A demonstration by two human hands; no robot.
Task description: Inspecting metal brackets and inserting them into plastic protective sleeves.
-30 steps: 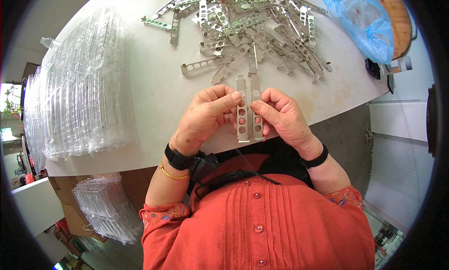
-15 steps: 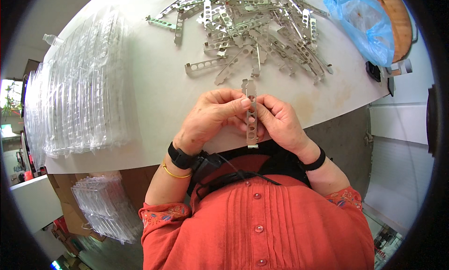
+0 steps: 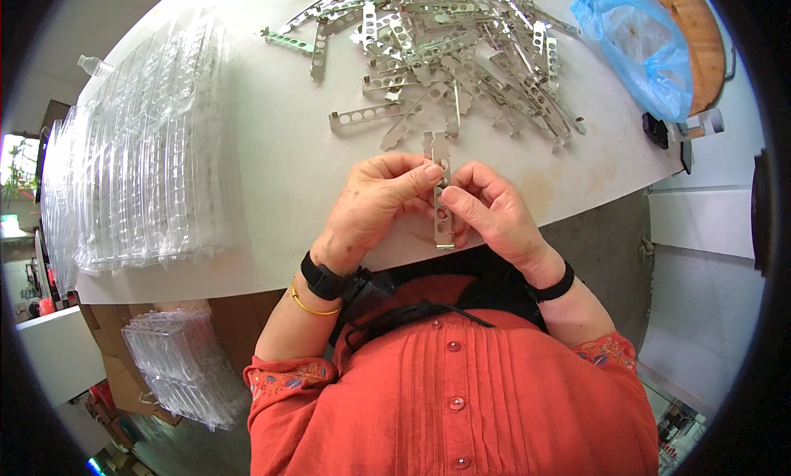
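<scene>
Between my two hands, near the table's front edge, stands a slim metal bracket (image 3: 442,226) with a row of round holes and a bent tab at its lower end. My left hand (image 3: 375,197) pinches it near the top between thumb and fingers. My right hand (image 3: 493,212) closes on its right side, with the thumb laid across the bracket's middle. Fingers behind the bracket are partly hidden. Just beyond my hands lies a loose heap of similar metal brackets (image 3: 428,51), with one bracket (image 3: 367,117) lying flat at its near left edge.
Clear plastic trays (image 3: 152,154) are stacked at the left of the white table (image 3: 280,204). More clear trays (image 3: 185,365) stand lower, beside the table. At the far right lie a blue plastic bag (image 3: 638,47), a round wooden board (image 3: 700,31) and a small black object (image 3: 656,130).
My right thumb has moved from the bracket's right edge onto its front face. The bracket has shifted slightly upward in view. My left hand keeps its pinch.
</scene>
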